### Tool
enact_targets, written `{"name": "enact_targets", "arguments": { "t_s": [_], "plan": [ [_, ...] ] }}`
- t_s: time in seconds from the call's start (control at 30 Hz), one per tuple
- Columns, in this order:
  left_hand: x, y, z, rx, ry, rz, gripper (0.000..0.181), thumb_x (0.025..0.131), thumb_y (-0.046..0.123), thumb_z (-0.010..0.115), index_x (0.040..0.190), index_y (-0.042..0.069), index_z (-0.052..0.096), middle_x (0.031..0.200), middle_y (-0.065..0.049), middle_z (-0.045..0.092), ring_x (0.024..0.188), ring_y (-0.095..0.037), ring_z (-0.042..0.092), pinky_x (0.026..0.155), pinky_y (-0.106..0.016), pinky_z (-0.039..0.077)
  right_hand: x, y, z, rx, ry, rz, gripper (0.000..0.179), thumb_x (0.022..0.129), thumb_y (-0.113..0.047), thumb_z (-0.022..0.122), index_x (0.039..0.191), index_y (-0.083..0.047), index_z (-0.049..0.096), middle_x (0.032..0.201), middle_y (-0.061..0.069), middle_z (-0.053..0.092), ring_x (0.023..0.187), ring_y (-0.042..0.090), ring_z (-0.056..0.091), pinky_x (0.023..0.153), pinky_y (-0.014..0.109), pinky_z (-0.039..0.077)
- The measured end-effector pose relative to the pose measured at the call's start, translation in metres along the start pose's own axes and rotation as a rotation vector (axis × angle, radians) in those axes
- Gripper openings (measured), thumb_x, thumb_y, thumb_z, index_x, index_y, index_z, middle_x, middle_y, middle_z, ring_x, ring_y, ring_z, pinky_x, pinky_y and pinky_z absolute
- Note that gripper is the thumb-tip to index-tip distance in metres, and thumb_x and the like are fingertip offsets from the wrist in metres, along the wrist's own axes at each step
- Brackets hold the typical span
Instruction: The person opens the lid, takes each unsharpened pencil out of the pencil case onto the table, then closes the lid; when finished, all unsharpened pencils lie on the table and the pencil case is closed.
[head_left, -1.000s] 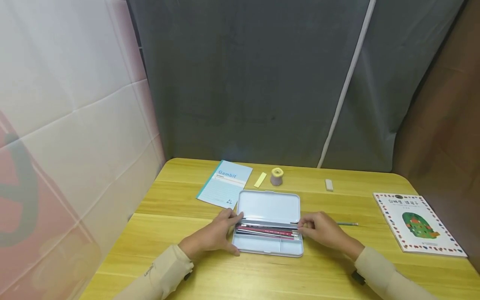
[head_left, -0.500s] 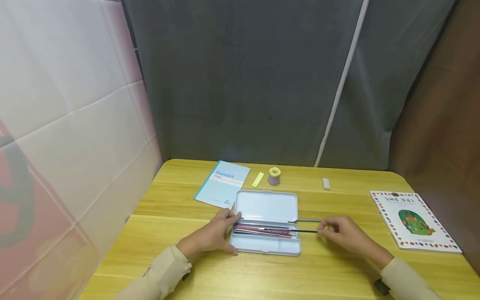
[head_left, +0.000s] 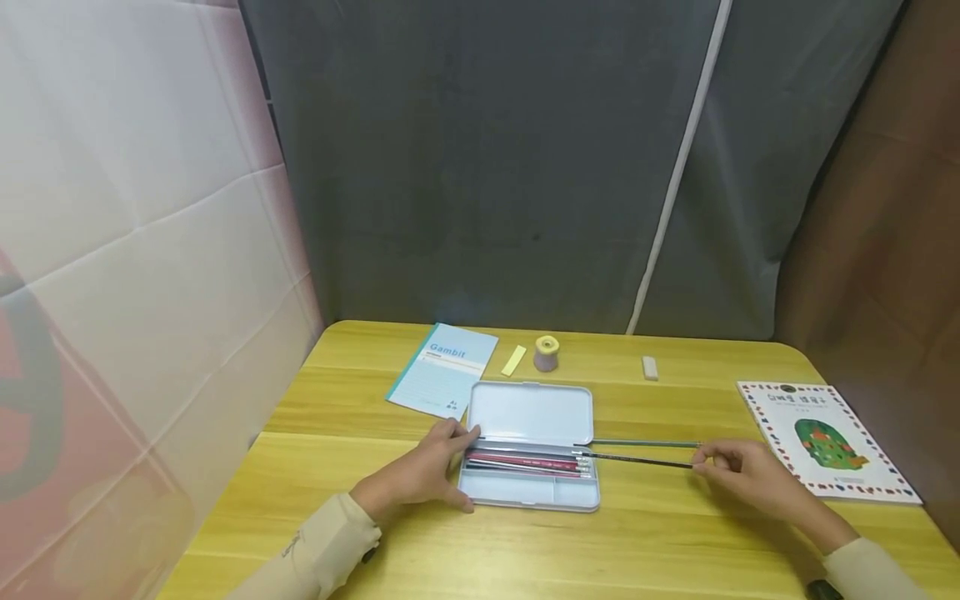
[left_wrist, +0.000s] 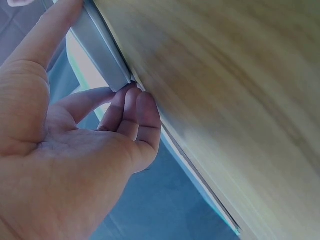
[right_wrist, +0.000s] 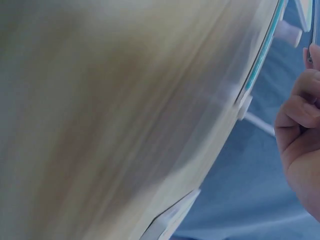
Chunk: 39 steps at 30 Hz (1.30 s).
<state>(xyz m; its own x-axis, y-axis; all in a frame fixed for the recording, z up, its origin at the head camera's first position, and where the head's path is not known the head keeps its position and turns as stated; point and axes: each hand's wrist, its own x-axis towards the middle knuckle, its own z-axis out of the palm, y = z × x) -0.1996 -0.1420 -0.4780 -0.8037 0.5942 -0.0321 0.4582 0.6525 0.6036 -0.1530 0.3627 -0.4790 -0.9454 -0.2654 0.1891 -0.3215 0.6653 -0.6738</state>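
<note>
An open white pencil case [head_left: 532,412] lies on the table with its lid tipped back. Several red and dark pencils [head_left: 525,464] fill its rear compartment. My left hand [head_left: 420,467] grips the case's left end, thumb at the front corner; the left wrist view shows fingers [left_wrist: 147,112] curled at the case's edge. To the right, my right hand [head_left: 750,475] pinches a black pencil [head_left: 637,460] near one end. That pencil's pale end is by the case's right rim. Only part of the right hand [right_wrist: 305,130] shows in the right wrist view.
A green pencil [head_left: 645,443] lies just behind the black one. Farther back are a Gambit notebook [head_left: 446,367], a yellow strip [head_left: 513,361], a yellow-topped spool-shaped object [head_left: 547,354] and a white eraser [head_left: 649,368]. A picture book [head_left: 828,442] lies at the right.
My right hand has moved right from the case, drawing the black pencil out with it. The left hand has stayed on the case's left end.
</note>
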Motion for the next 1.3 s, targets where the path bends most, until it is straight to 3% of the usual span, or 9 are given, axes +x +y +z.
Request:
{"name": "enact_targets", "arguments": {
  "t_s": [0.33, 0.8, 1.13, 1.3],
  "plan": [
    [0.0, -0.001, 0.0, 0.011, -0.001, 0.013, 0.116, 0.068, 0.027, 0.102, 0.16, -0.007, 0.039, 0.128, -0.007, 0.05, 0.12, -0.019, 0.04, 0.111, -0.044, 0.047, -0.015, 0.023, -0.018, 0.004, 0.01, 0.01, 0.004, 0.097, -0.006, 0.075, 0.098, -0.008, 0.078, 0.066, -0.01, 0.048, 0.056, -0.005, 0.037, 0.045, 0.025, 0.036],
    [0.001, -0.003, 0.001, 0.007, -0.002, 0.007, 0.117, 0.067, 0.028, 0.102, 0.16, -0.005, 0.039, 0.131, -0.009, 0.051, 0.123, -0.021, 0.041, 0.114, -0.048, 0.046, -0.006, 0.031, -0.019, -0.027, -0.017, 0.043, 0.004, 0.096, -0.01, 0.078, 0.093, -0.008, 0.079, 0.069, -0.013, 0.049, 0.061, -0.004, 0.041, 0.05, 0.024, 0.038],
    [0.001, -0.003, 0.001, 0.009, -0.004, 0.004, 0.117, 0.067, 0.029, 0.102, 0.16, -0.005, 0.039, 0.133, -0.009, 0.051, 0.123, -0.02, 0.041, 0.114, -0.049, 0.046, 0.001, 0.037, -0.017, -0.052, -0.118, 0.021, 0.003, 0.094, -0.01, 0.079, 0.092, -0.011, 0.08, 0.07, -0.014, 0.053, 0.066, -0.005, 0.044, 0.057, 0.023, 0.039],
    [0.001, -0.002, 0.001, 0.016, -0.006, 0.002, 0.117, 0.068, 0.029, 0.102, 0.16, -0.005, 0.039, 0.134, -0.009, 0.05, 0.122, -0.019, 0.04, 0.113, -0.047, 0.047, 0.002, 0.034, -0.017, -0.065, -0.156, 0.061, 0.007, 0.094, -0.016, 0.081, 0.093, -0.009, 0.081, 0.07, -0.011, 0.053, 0.064, -0.004, 0.043, 0.057, 0.023, 0.039]
  ]
}}
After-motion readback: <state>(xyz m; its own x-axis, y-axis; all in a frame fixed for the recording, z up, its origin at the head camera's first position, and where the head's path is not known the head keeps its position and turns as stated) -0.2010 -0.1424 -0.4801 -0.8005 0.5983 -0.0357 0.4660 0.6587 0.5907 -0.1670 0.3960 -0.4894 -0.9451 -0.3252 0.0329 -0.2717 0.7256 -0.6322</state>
